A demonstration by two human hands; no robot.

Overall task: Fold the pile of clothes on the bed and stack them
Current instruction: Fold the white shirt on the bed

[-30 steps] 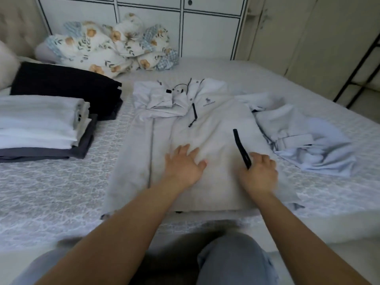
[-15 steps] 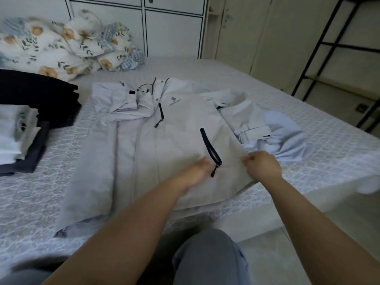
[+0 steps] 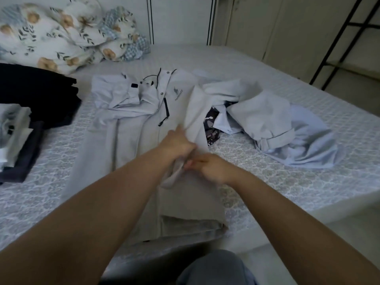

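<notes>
Both forearms are stretched forward from the bottom edge of the frame and meet at the centre. The left hand is laid on the light grey jacket, its fingers curled round the turned-over right side panel, which is lifted and folded toward the jacket's middle. The right hand is held just beside it, lower and to the right, with fingers bent and pinching the same fold of cloth; the exact finger positions are blurred.

The jacket is spread front-up across the centre of the bed, collar toward the top of the frame, hem near the lower edge of the mattress. Its dark chest zip is seen above the hands.

To the right of centre a crumpled pale blue garment lies on the bed, with a dark patterned cloth partly tucked beneath it, beside the jacket.

At the left edge a stack of folded clothes is seen, white pieces over dark ones, and behind it a folded black pile. A floral quilt is bunched in the upper left, against white cupboard doors.
</notes>
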